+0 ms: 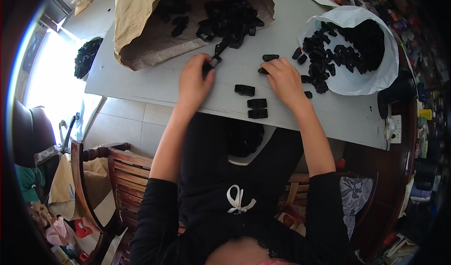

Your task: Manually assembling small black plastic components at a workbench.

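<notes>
Pinching 1 small black plastic piece (207, 67): your left grip (193, 79). Right grip (284, 82): closure unclear; its sweep could scatter loose black pieces (308, 94).

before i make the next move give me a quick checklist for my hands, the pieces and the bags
1. Left hand has a black piece between thumb and fingers: ok.
2. Right hand firmly grips its piece: cannot tell, fingers partly cover it.
3. Brown paper bag open toward you: ok.
4. White plastic bag keeps all its pieces inside: not ok, some lie outside its mouth.
5. Three black blocks on the table: ok, lowest near the edge.
</notes>
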Action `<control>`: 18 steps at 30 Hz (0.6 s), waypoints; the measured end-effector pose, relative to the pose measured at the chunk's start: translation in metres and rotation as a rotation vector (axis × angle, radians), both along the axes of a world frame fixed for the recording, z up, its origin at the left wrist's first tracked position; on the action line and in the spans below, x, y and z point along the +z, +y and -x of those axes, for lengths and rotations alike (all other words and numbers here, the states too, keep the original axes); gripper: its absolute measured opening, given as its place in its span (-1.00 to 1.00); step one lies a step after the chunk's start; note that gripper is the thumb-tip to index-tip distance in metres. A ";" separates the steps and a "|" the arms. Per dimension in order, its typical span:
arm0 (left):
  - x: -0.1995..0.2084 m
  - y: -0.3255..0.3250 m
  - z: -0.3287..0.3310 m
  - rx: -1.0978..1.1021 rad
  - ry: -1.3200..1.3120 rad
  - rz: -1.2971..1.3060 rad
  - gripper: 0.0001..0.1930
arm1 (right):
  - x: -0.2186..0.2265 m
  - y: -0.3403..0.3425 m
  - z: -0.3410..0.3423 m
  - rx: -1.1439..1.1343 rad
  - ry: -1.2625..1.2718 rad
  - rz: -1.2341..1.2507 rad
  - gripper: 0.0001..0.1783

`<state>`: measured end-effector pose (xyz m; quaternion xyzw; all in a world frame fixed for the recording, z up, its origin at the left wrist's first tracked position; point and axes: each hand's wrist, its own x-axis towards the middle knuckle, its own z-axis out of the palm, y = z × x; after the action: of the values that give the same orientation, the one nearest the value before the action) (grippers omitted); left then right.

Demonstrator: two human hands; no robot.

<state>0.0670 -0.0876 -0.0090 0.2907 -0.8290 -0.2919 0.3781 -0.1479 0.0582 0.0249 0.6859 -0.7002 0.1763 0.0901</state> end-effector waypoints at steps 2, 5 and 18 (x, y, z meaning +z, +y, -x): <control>0.002 0.011 0.009 -0.095 0.039 -0.070 -0.65 | 0.003 -0.001 -0.012 -0.059 -0.356 0.046 -0.63; 0.005 0.019 0.025 -0.275 0.059 -0.168 -0.58 | -0.006 -0.007 -0.024 -0.069 -0.782 0.142 -0.59; 0.004 0.024 0.032 -0.394 0.034 -0.258 -0.49 | -0.008 -0.011 -0.029 0.175 -0.248 0.135 -0.60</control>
<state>0.0346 -0.0638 -0.0050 0.1642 -0.8190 -0.4685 0.2877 -0.1187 0.0469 0.0172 0.7096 -0.6302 0.3134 0.0331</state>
